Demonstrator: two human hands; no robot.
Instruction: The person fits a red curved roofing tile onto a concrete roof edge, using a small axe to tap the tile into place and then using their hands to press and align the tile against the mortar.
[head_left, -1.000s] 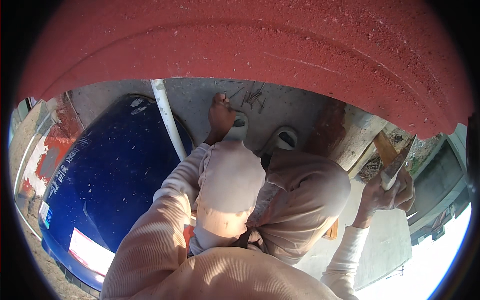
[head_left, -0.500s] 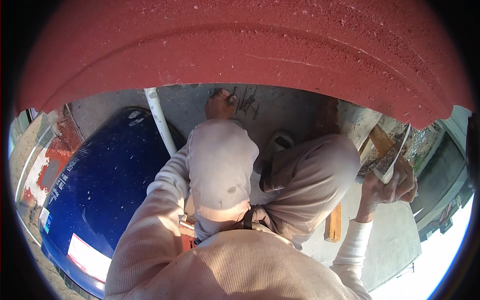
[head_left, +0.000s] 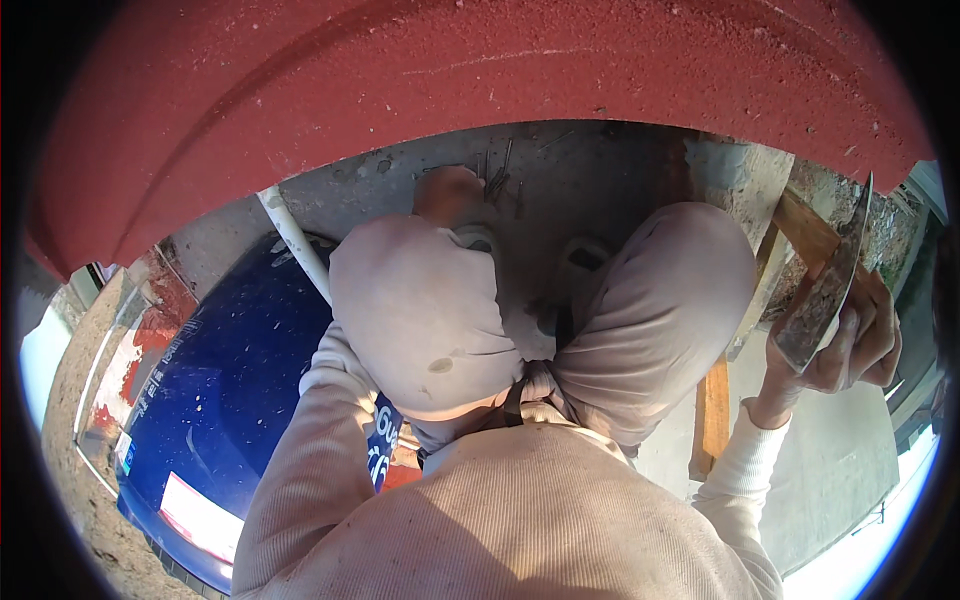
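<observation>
Low in front of me, past my left knee, my left hand [head_left: 447, 194] is down close to the grey floor. It is blurred, so its fingers and anything in them cannot be made out. Right beside it lie several thin metal rods or nails [head_left: 500, 178]. My right hand [head_left: 848, 345] is raised at the right, its fingers curled round a long flat metal blade [head_left: 826, 305]. The blade is narrow and greyish, smeared along its face, and points up and away. Its handle is hidden, so its exact kind cannot be told.
A red rough-surfaced ledge [head_left: 480, 70] spans the top. At left are a big blue drum [head_left: 230, 360] and a white pipe [head_left: 295, 243]. Wooden pieces [head_left: 806, 228] lean at right, near another wooden block [head_left: 712, 415] and a grey slab [head_left: 835, 480].
My right hand has moved right and turned the blade, so its flat face shows instead of its edge. The left hand stays near the rods but is now blurred. The whole view has shifted.
</observation>
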